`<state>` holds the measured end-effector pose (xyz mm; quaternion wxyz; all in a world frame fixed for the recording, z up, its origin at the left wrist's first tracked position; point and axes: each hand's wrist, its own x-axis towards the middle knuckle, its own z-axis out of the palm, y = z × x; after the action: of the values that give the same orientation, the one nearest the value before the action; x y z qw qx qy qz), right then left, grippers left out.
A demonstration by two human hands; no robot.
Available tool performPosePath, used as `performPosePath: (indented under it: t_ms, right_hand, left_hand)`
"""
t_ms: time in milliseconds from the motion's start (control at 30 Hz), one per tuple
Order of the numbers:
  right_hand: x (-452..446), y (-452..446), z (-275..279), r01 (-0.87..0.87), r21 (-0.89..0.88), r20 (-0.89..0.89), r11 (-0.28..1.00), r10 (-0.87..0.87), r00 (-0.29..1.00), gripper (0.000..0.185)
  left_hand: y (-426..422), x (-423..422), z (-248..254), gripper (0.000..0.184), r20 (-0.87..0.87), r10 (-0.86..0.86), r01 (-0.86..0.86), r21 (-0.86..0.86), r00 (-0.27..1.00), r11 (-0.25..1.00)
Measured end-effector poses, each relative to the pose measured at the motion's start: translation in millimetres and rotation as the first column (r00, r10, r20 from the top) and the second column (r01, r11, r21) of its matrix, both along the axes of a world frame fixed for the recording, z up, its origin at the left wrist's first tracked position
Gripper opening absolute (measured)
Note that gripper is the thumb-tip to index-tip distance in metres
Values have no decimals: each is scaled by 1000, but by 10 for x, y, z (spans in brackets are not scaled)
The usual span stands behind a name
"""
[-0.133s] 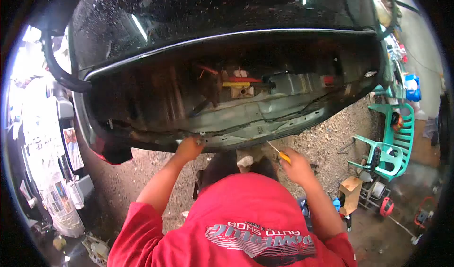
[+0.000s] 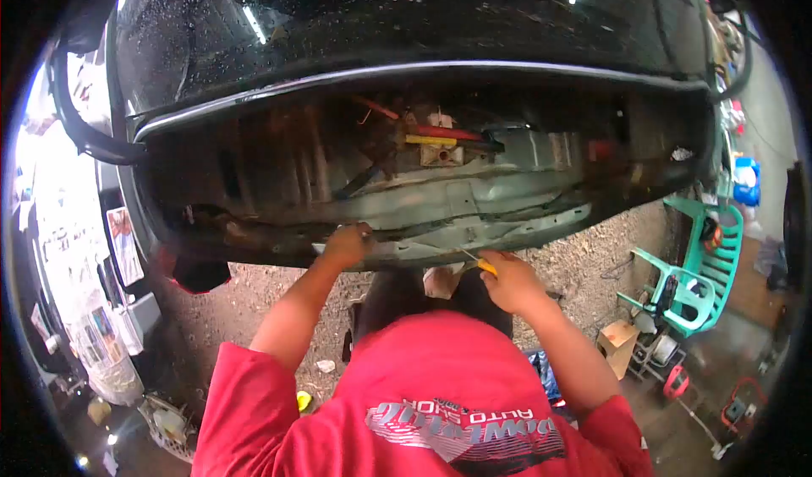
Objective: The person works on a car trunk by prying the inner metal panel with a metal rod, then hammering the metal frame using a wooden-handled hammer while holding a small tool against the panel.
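Note:
An open car trunk (image 2: 431, 198) stretches across in front of me. My left hand (image 2: 347, 245) is at the trunk's near sill, its fingers curled. What they hold, if anything, is too small to make out. In my right hand (image 2: 516, 282) is a screwdriver (image 2: 487, 266) with a yellow handle. Its thin shaft points left toward the light-coloured metal of the sill; whether the tip touches is unclear. Deeper in the trunk lie a red and yellow tool (image 2: 431, 139) and a small metal block (image 2: 441, 156).
A green plastic chair (image 2: 710, 261) stands at the right, with a cardboard box (image 2: 617, 346) on the ground near it. White-covered items (image 2: 76, 240) line the left side. The raised trunk lid (image 2: 406, 20) is overhead. Gravel (image 2: 254, 308) lies below the bumper.
My left hand has moved slightly up and onto the sill. My right hand has shifted left with the screwdriver, bringing its shaft closer to the sill. The head view has shifted a little.

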<state>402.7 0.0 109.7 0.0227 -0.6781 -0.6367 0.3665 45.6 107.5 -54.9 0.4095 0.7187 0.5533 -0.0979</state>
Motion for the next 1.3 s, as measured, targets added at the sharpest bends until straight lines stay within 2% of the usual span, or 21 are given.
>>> performPosePath:
  t_ms: [100, 200, 233, 333, 367, 400, 433, 467, 500, 533, 567, 633, 700, 767, 833, 933, 1000, 1033, 1100, 1133, 1300]
  right_hand:
    - [-219, 24, -280, -119, -102, -24, 988, 117, 993, 37]
    - [-392, 512, -467, -348, -434, -23, 831, 376, 926, 45]
    - [-411, 579, -551, -379, -443, -25, 812, 411, 911, 45]
    - [-539, 660, -833, -426, -371, -63, 825, 436, 898, 37]
    - [-555, 737, -885, -362, -396, -114, 844, 346, 931, 37]
    - [-578, 819, -945, -303, -426, -161, 853, 258, 953, 38]
    - [-579, 872, -1067, -353, -422, -154, 835, 318, 935, 38]
    - [-576, 918, -1229, -315, -390, -218, 865, 245, 945, 40]
    - [-590, 998, -1327, -275, -365, -284, 889, 175, 943, 42]
    - [-689, 1113, -1363, -293, -387, -222, 874, 220, 950, 41]
    - [-733, 1206, -1495, -355, -388, -217, 850, 290, 932, 41]
    - [-759, 1420, -1870, -494, -246, -163, 834, 466, 869, 38]
    - [-870, 1717, -2210, -623, -189, 5, 759, 636, 772, 40]
    - [-980, 1987, -2533, -663, -246, 87, 707, 697, 712, 43]
    - [-961, 2303, -2983, -661, -324, 111, 677, 721, 684, 44]
    - [-930, 2785, -4037, -911, -303, 44, 279, 959, 280, 45]
    - [-1194, 2982, -4317, -855, -46, 214, 516, 841, 497, 36]
    - [-1519, 3040, -4135, -844, -181, 352, 504, 835, 423, 37]
    - [-1846, 3395, -4524, -847, -214, 474, 487, 810, 345, 40]
    - [-1762, 3571, -5003, -876, -116, 471, 468, 802, 367, 42]
    - [-2328, 4067, -5488, -843, 170, 457, 510, 718, 526, 36]
  left_hand:
    - [-527, 17, -289, 41, -51, 27, -32, -101, 998, 994]
    - [-444, 226, -472, 42, -109, -25, 13, -107, 994, 994]
    - [-434, 304, -422, 44, -165, -102, 83, -120, 981, 989]
    - [-458, 382, -276, 39, -197, 40, -74, -170, 980, 983]
    - [-466, 366, -259, 39, -197, 95, -127, -159, 976, 979]
    - [-538, 351, -247, 35, -89, 231, -239, -97, 969, 966]
    - [-605, 357, -248, 31, 29, 356, -354, -49, 934, 934]
    - [-633, 321, -221, 31, 38, 416, -414, -45, 909, 909]
    - [-680, 252, -144, 29, 4, 376, -370, 177, 927, 912]
    - [-749, 166, -68, 27, -59, 349, -302, 386, 935, 872]
    - [-806, 81, -27, 27, -54, 418, -367, 385, 907, 847]
    - [-807, -117, -40, 26, -164, 568, -397, 562, 806, 726]
    - [-874, -271, -164, 29, -133, 610, -477, 503, 781, 720]
    - [-944, -277, -261, 32, -84, 617, -530, 429, 783, 731]
    - [-900, -222, -293, 22, -60, 627, -499, 548, 777, 671]
    - [-877, -204, -402, 20, -22, 693, -529, 629, 721, 569]
    - [-907, -210, -450, 25, -23, 693, -538, 612, 720, 580]
    - [-912, -215, -467, 32, -39, 695, -541, 597, 718, 592]
    - [-878, -215, -450, 32, -41, 687, -537, 591, 726, 602]
    - [-864, -229, -437, 26, -39, 693, -537, 601, 720, 592]
    - [-839, -217, -500, 24, -85, 681, -496, 621, 727, 607]
